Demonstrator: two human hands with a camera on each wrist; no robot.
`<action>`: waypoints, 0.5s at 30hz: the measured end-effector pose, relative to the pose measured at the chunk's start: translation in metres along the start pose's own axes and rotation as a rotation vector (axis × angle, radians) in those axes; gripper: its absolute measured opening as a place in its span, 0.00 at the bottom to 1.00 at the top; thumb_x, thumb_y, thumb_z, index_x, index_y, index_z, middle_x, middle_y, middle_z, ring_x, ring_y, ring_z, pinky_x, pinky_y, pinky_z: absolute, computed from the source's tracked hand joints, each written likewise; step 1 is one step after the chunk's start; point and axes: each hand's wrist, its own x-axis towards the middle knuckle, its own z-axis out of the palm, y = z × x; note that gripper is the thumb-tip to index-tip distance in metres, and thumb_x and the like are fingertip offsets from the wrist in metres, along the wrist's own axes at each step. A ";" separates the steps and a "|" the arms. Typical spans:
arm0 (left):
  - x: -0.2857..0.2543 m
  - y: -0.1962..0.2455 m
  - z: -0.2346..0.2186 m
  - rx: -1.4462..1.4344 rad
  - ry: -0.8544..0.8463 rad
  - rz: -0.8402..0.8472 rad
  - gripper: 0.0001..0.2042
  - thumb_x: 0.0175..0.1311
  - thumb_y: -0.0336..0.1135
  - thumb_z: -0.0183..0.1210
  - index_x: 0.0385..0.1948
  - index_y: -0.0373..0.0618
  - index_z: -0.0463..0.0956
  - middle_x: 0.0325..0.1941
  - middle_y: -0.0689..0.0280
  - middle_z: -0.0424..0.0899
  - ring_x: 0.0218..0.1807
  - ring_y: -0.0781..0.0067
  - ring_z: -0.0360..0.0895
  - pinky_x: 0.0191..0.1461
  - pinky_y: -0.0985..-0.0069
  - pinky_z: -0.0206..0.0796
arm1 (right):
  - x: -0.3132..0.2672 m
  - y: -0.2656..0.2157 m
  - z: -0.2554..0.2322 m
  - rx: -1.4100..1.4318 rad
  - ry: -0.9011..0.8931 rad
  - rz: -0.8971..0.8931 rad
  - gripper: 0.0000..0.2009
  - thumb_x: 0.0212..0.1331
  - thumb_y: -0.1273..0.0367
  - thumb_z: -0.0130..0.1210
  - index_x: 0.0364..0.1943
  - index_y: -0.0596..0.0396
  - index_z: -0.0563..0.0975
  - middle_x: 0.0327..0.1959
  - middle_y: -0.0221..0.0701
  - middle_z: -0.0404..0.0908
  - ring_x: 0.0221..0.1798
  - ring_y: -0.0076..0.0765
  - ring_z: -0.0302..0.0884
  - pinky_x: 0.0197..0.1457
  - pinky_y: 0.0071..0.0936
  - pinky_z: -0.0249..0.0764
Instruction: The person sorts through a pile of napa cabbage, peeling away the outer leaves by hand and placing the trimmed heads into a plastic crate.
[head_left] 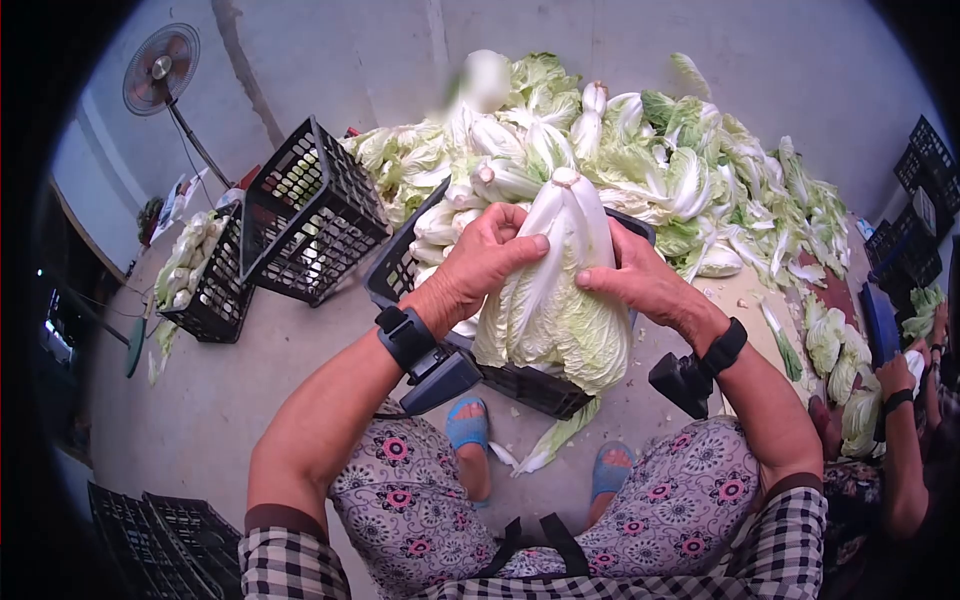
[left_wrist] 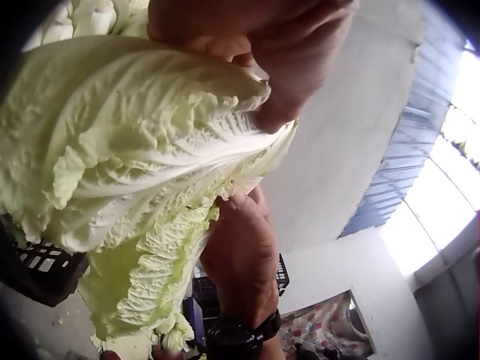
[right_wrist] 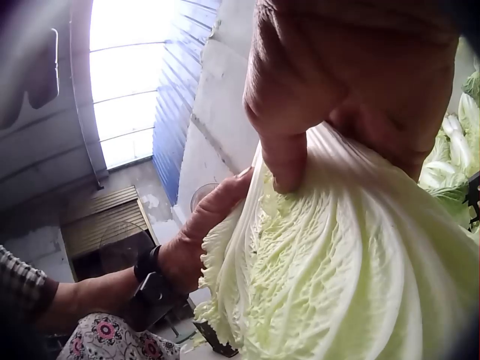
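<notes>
Both hands hold a napa cabbage (head_left: 560, 290) between them, its white stem end up and leafy end down, over a black crate (head_left: 530, 385). My left hand (head_left: 485, 262) grips its left side, thumb on the front. On the right side my right hand (head_left: 645, 285) grips it, thumb pressed on the leaves. The left wrist view shows the crinkled leaves (left_wrist: 142, 150) close up, the left hand (left_wrist: 262, 45) above. In the right wrist view, the right thumb presses the cabbage (right_wrist: 337, 247) near a leaf edge. Fingers behind the cabbage are mostly hidden.
A large heap of cabbages and loose leaves (head_left: 690, 170) lies against the wall. Black crates (head_left: 315, 215) stand at the left, one filled with cabbages (head_left: 190, 260). A fan (head_left: 162, 68) stands behind them. Another person's arm (head_left: 905, 450) shows at the right.
</notes>
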 end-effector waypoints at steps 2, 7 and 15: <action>-0.004 0.006 0.005 0.005 -0.001 -0.002 0.31 0.53 0.40 0.66 0.55 0.38 0.59 0.51 0.57 0.74 0.51 0.68 0.75 0.57 0.69 0.68 | 0.001 0.004 -0.002 -0.035 0.018 0.000 0.36 0.48 0.67 0.61 0.63 0.58 0.59 0.54 0.35 0.72 0.55 0.31 0.70 0.61 0.30 0.66; 0.003 0.000 -0.003 0.129 -0.045 0.070 0.44 0.51 0.51 0.66 0.64 0.38 0.50 0.58 0.56 0.69 0.58 0.66 0.69 0.61 0.70 0.64 | 0.004 0.007 0.002 0.054 0.140 -0.083 0.37 0.48 0.69 0.63 0.64 0.61 0.58 0.54 0.39 0.72 0.55 0.32 0.72 0.59 0.29 0.69; -0.001 0.004 0.007 -0.117 -0.128 -0.049 0.37 0.55 0.49 0.63 0.60 0.36 0.57 0.54 0.58 0.72 0.54 0.67 0.74 0.58 0.69 0.69 | 0.008 0.005 0.007 0.143 0.182 -0.152 0.43 0.47 0.60 0.68 0.65 0.62 0.55 0.60 0.42 0.66 0.60 0.34 0.68 0.61 0.29 0.66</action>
